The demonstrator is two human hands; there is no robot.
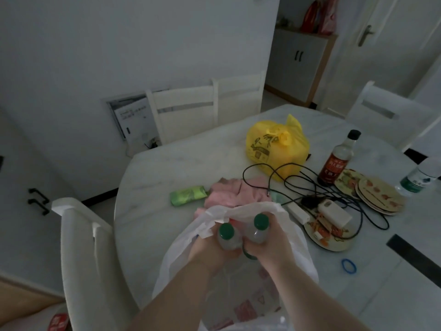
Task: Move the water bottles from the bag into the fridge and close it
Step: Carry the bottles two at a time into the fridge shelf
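Above the white bag (238,295) on the counter (167,177), two green-capped water bottles (229,237) are clamped, one by each of the hands: left hand (212,254), right hand (269,244).

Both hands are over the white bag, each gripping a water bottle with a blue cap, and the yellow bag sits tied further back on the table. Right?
Not quite: the caps are green, not blue. The head view shows the left hand and right hand over the white bag, each gripping a water bottle; the tied yellow bag sits further back on the table.
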